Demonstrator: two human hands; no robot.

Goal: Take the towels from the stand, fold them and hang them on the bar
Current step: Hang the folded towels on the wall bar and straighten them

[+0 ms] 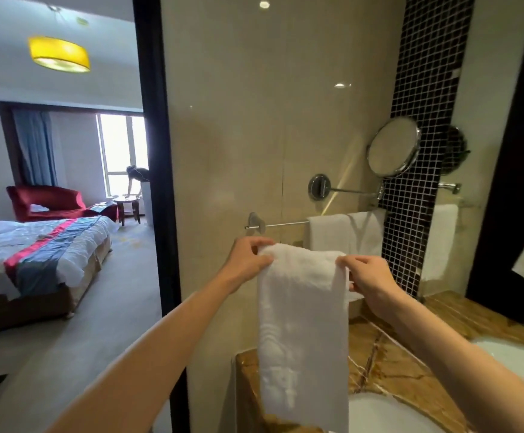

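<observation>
A white towel (303,332), folded into a long strip, hangs down from both my hands in front of the wall. My left hand (248,259) pinches its top left corner and my right hand (370,278) pinches its top right corner. The chrome towel bar (281,225) runs along the beige wall just above and behind my hands. Two folded white towels (346,234) hang side by side on the right part of the bar; its left part is bare. The stand is out of view.
A brown marble counter (389,364) with a white basin (510,354) lies below. A round swing-arm mirror (393,146) sticks out above the bar. A dark door frame (157,170) at left opens onto a bedroom, where a person stands far off by the window.
</observation>
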